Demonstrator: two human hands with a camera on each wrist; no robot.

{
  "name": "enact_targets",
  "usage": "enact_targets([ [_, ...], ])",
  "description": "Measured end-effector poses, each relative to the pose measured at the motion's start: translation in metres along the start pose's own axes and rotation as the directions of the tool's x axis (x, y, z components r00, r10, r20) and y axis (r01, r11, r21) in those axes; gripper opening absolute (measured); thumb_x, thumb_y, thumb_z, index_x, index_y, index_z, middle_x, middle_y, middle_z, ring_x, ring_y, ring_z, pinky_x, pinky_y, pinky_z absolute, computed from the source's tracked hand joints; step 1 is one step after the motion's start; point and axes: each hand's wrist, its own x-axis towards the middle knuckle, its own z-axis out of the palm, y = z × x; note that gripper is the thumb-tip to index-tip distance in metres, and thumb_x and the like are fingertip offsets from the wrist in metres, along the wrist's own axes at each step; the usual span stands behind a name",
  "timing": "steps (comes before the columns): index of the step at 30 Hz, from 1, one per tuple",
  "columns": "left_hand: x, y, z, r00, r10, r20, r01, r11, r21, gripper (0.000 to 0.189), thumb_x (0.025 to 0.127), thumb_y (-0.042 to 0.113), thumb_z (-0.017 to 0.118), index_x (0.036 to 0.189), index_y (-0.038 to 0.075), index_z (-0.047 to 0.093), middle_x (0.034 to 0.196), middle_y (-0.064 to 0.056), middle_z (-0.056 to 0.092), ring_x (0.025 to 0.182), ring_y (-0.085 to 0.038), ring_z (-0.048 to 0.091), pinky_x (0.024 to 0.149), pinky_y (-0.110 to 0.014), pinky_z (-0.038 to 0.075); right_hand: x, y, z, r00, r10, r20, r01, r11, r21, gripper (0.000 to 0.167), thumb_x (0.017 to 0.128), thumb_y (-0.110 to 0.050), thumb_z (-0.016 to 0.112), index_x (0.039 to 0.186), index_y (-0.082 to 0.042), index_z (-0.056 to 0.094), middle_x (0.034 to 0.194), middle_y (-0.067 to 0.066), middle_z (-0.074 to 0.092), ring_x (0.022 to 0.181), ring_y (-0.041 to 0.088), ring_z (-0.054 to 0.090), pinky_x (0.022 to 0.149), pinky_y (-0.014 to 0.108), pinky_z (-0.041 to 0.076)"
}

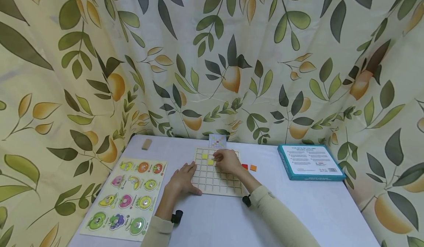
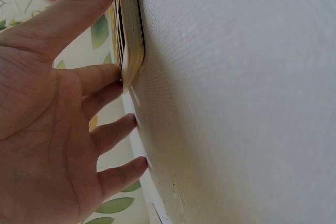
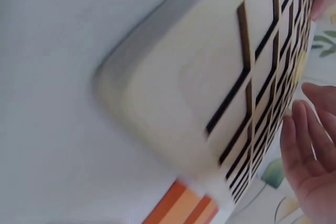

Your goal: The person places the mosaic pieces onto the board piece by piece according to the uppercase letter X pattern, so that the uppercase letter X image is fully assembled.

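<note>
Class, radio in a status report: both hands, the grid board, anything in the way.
Left hand flat, steadying grid board at its left edge. Right hand over the upper cells; grip unclear. Two yellow tiles seated. Nothing in the way.

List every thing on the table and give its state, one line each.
Grid board: flat, two yellow tiles seated in cells.
Left hand: open, steadying the board's left edge.
Right hand: over the board's upper cells.
Red tile, orange tile: loose beside the board.
Teal box: closed.
Fruit puzzle: pieces seated.
</note>
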Motion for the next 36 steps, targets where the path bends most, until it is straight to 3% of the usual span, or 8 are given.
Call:
enact_targets([
  [11,0.000,-0.003,0.002,1.000,-0.013,-0.008,0.013,1.000,0.004,0.118,0.070,0.052,0.094,0.162,0.006,0.036,0.172,-0.011,0.026,0.158,-0.037,0.021,0.125,-0.061,0.023,-0.022,0.021,-0.032,0.994,0.044,-0.097,-0.047,0.999,-0.023,0.027,0.082,0.005,0.078,0.107,-0.002,0.078,0.093,0.006,0.078,0.080,0.016,0.074,0.076,0.036,0.063],
  [15,0.000,-0.004,0.002,1.000,-0.014,-0.005,0.014,1.000,0.003,0.118,0.070,0.052,0.094,0.162,0.006,0.036,0.172,-0.010,0.026,0.158,-0.037,0.021,0.125,-0.061,0.022,-0.032,0.026,-0.044,0.989,0.099,-0.110,-0.102,0.995,-0.024,0.027,0.082,0.006,0.075,0.108,-0.001,0.077,0.094,0.008,0.078,0.082,0.019,0.074,0.077,0.038,0.063],
  [28,0.000,-0.002,0.000,1.000,-0.002,0.001,0.002,1.000,0.001,0.117,0.071,0.051,0.094,0.162,0.006,0.036,0.172,-0.011,0.026,0.158,-0.038,0.021,0.124,-0.062,0.023,-0.057,0.050,-0.063,0.961,0.272,-0.055,-0.277,0.951,-0.139,0.036,0.081,0.009,0.067,0.112,-0.005,0.078,0.100,0.006,0.075,0.089,0.022,0.065,0.086,0.041,0.060],
  [36,-0.001,0.001,0.000,1.000,0.006,0.003,-0.006,1.000,0.010,0.117,0.071,0.051,0.094,0.162,0.005,0.035,0.171,-0.012,0.026,0.158,-0.038,0.022,0.124,-0.062,0.024,-0.063,0.063,-0.069,0.962,0.270,-0.036,-0.272,0.946,-0.173,0.031,0.084,0.006,0.069,0.111,-0.006,0.078,0.099,0.004,0.075,0.087,0.020,0.063,0.084,0.040,0.060],
])
